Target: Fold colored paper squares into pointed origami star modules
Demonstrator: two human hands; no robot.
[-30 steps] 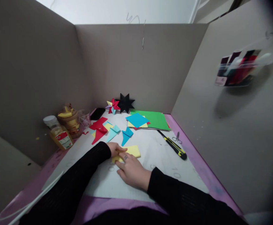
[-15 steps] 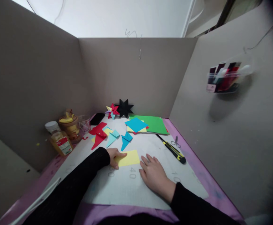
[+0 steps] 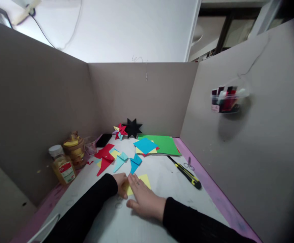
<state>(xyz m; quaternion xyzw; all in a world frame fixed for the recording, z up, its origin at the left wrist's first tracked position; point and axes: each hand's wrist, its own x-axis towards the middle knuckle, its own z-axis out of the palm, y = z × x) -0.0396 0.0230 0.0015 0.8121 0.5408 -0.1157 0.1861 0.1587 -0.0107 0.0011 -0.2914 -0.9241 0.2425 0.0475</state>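
Observation:
A yellow piece of paper (image 3: 145,180) lies flat on the white sheet in front of me. My left hand (image 3: 121,185) holds it down at its left end, fingers curled in and touching the paper. Across the paper's middle lies my right hand (image 3: 143,199), fingers stretched out flat and thumb apart, fingertips close to my left hand. Both hands cover part of the paper. Just beyond it are folded paper pieces: a blue one (image 3: 136,162), a light turquoise one (image 3: 121,161) and a red one (image 3: 106,164).
Stacked coloured paper (image 3: 168,145) lies at the back, beside a black paper star (image 3: 133,128) and a multicoloured star (image 3: 120,131). A box cutter (image 3: 187,173) and small scissors (image 3: 189,164) are on the right. A bottle (image 3: 63,165), a tub (image 3: 74,152) and a phone (image 3: 104,140) line the left.
My right hand has moved left, from beside the yellow paper's right edge onto its middle. My left hand stays at the left end, its fingers more drawn in. The view has tilted up.

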